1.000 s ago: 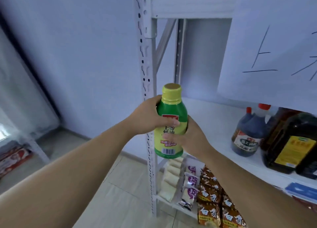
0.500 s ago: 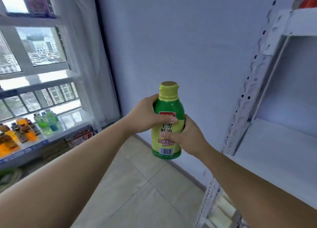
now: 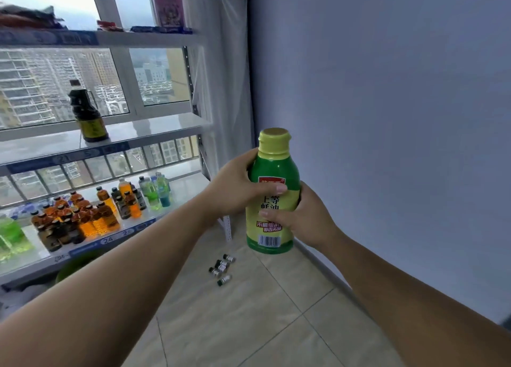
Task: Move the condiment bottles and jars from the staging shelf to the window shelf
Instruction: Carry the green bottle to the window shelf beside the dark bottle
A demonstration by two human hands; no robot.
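Note:
I hold a green and yellow oyster sauce bottle (image 3: 272,201) upright in front of me with both hands. My left hand (image 3: 237,189) wraps its upper body from the left, thumb across the red label. My right hand (image 3: 304,217) grips its lower body from the right. The window shelf (image 3: 154,126) stands to the left. A dark soy sauce bottle (image 3: 88,115) stands on its middle board.
Several orange, dark and green drink bottles (image 3: 91,214) fill the shelf's lower board. Several small vials (image 3: 222,268) lie on the tiled floor below my hands. A plain wall (image 3: 387,118) runs along the right. Packets sit on the top board (image 3: 154,35).
The view has swung left from the staging shelf to the window shelf. Both hands keep the same hold on the green bottle, which stays centred before me.

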